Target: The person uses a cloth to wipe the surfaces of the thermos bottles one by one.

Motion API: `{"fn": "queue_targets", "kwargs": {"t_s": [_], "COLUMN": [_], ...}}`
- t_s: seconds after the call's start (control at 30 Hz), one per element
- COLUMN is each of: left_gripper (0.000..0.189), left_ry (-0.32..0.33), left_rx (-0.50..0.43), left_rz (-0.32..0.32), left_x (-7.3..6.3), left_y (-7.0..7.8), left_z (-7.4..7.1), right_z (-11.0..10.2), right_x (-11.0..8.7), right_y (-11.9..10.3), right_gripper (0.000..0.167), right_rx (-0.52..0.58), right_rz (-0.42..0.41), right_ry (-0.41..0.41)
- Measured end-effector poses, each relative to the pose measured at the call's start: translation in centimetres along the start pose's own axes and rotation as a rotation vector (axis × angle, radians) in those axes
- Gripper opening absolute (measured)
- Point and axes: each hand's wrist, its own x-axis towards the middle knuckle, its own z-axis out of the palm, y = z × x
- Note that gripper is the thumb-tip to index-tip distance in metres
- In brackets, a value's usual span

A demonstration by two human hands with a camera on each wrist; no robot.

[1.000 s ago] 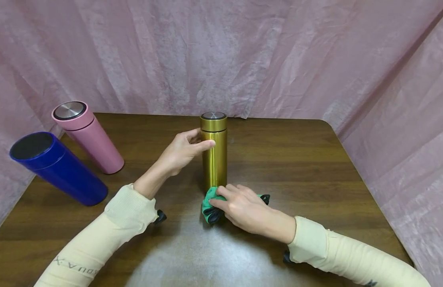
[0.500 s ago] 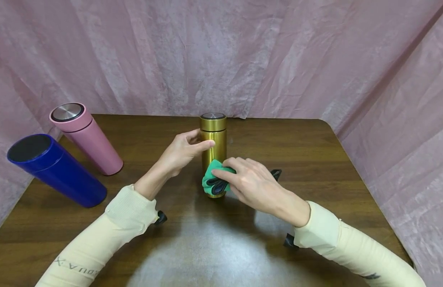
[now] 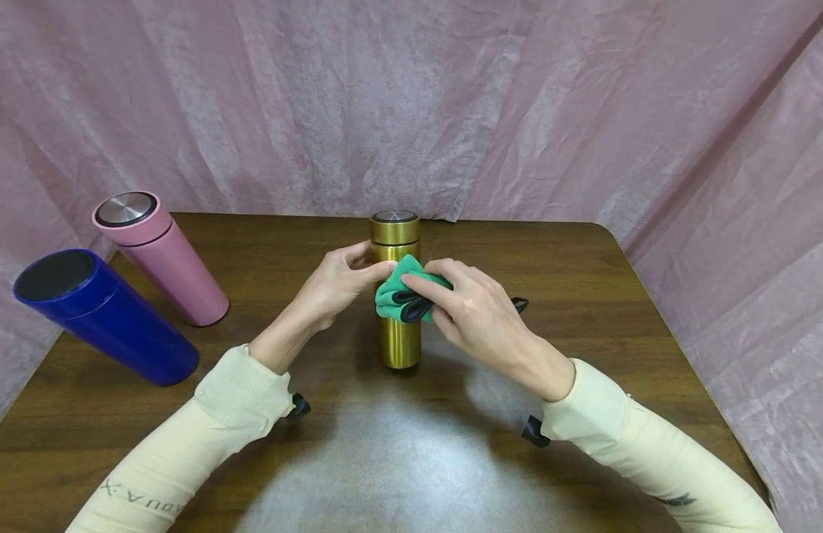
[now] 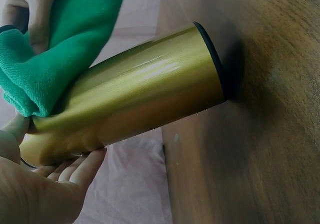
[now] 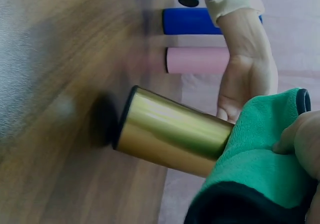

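Observation:
A gold thermos bottle (image 3: 401, 344) with a dark-topped lid stands upright mid-table. My left hand (image 3: 331, 285) grips its upper body from the left, thumb across the front and fingers round the back. In my right hand (image 3: 481, 318) is a bunched green cloth (image 3: 391, 300) with black edging, pinched between thumb and fingers and pressed on the front of the bottle, just below the lid. The left wrist view shows the cloth (image 4: 75, 48) lying along the gold body beside the left thumb. Part of the bottle's upper body is hidden behind the cloth.
On the left of the wooden table (image 3: 538, 281) stand a pink thermos (image 3: 178, 266) with a silver lid top and, nearer, a larger blue one (image 3: 125, 326). A pink curtain (image 3: 411, 104) hangs behind the table and along its sides.
My right hand has moved the green cloth up the bottle, from its base to just below the lid, level with the left thumb. The left hand has kept its grip in place.

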Motion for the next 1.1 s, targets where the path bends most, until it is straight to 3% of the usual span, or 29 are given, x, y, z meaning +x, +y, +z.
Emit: {"fn": "queue_targets", "kwargs": {"t_s": [0.57,0.8,1.1], "left_gripper": [0.07,0.077,0.056], "left_ry": [0.024,0.037,0.026], "left_rx": [-0.004,0.038,0.016], "left_rz": [-0.01,-0.017,0.001], "left_x": [0.2,0.5,0.9], "left_y": [-0.2,-0.2,-0.3], "left_z": [-0.2,-0.2,-0.2], "right_z": [2.1,2.8,3.3], "right_x": [-2.7,-3.8,-4.7], "right_y": [-1.7,-2.3,-2.8], "right_gripper": [0.047,0.046,0.041], "right_rx": [0.039,0.035,0.06], "right_rz": [0.003,0.007,-0.008], "right_ry": [-0.175,-0.256,-0.341]}}
